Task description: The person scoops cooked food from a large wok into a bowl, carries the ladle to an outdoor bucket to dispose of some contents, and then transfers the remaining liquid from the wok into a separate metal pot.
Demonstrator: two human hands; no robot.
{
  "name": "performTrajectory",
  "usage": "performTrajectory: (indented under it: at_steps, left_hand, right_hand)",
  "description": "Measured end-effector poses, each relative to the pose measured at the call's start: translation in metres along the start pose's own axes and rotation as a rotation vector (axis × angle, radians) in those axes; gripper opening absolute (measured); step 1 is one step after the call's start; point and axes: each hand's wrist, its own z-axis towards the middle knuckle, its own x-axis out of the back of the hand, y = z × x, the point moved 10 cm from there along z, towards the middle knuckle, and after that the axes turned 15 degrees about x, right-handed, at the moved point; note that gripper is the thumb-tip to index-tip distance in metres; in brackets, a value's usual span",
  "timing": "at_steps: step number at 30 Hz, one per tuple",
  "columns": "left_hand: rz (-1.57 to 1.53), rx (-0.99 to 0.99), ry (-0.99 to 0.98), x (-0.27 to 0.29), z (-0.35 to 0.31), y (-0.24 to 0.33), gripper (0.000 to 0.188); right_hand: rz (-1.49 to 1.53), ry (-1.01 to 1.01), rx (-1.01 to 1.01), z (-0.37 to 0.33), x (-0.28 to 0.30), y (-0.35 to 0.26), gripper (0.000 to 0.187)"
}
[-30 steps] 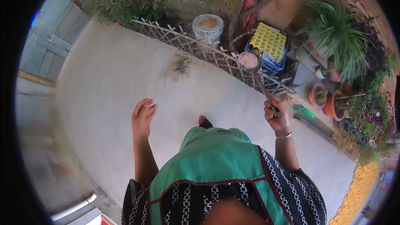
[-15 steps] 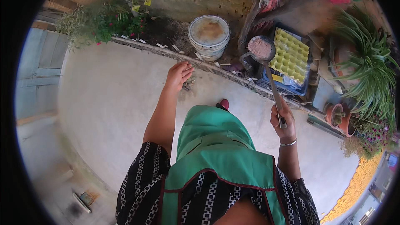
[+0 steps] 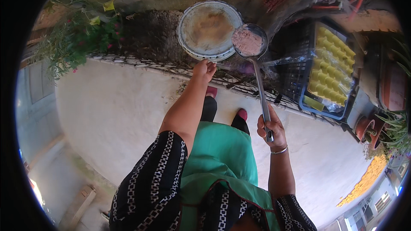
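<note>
The right hand (image 3: 269, 129) is closed in a fist around the lower end of a ladle (image 3: 256, 62), a long grey metal handle running up to a round bowl. The bowl holds a pinkish-grey grainy load and sits level, at the right rim of the bucket (image 3: 188, 38), overlapping it in view. The left hand (image 3: 204, 69) is extended forward with fingers loosely curled and holds nothing; its fingertips lie just below the bucket's near rim, and contact cannot be told. The bucket is white and round, seen from above, with brown contents, and it stands on dark soil behind a low lattice fence (image 3: 141, 63). Left of the bucket, green plants (image 3: 77, 42) with small red flowers grow in the same bed. Right of the bucket, a dark crate (image 3: 295, 81) carries a yellow cell tray (image 3: 332, 70) under clear plastic film. Further right of the bucket stand clay pots (image 3: 369, 129). On the near side of the fence from the bucket lies a pale concrete floor (image 3: 107, 111), lit by daylight, where the person stands in red shoes (image 3: 211, 90), wearing a green apron (image 3: 222, 154) over black-and-white patterned sleeves.
</note>
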Motion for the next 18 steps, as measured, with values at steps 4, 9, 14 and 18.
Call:
performTrajectory:
  at_steps: [4,9,14,18]
  left_hand:
    - [-0.046,0.108,0.131,-0.005,0.019,-0.028,0.032]
    - [-0.165,0.069,0.239,0.002,0.018,-0.032,0.036]
    - [-0.128,0.01,0.266,0.003,0.014,-0.024,0.028]
    - [-0.118,-0.009,0.323,0.001,-0.004,-0.014,0.025]
  right_hand:
    - [-0.018,0.033,0.003,-0.011,-0.007,-0.001,0.068]
    - [-0.137,0.107,-0.018,-0.036,-0.005,-0.009,0.072]
    - [-0.167,0.129,-0.004,-0.054,-0.003,-0.011,0.072]
    - [-0.158,0.159,0.012,-0.058,-0.002,-0.005,0.072]
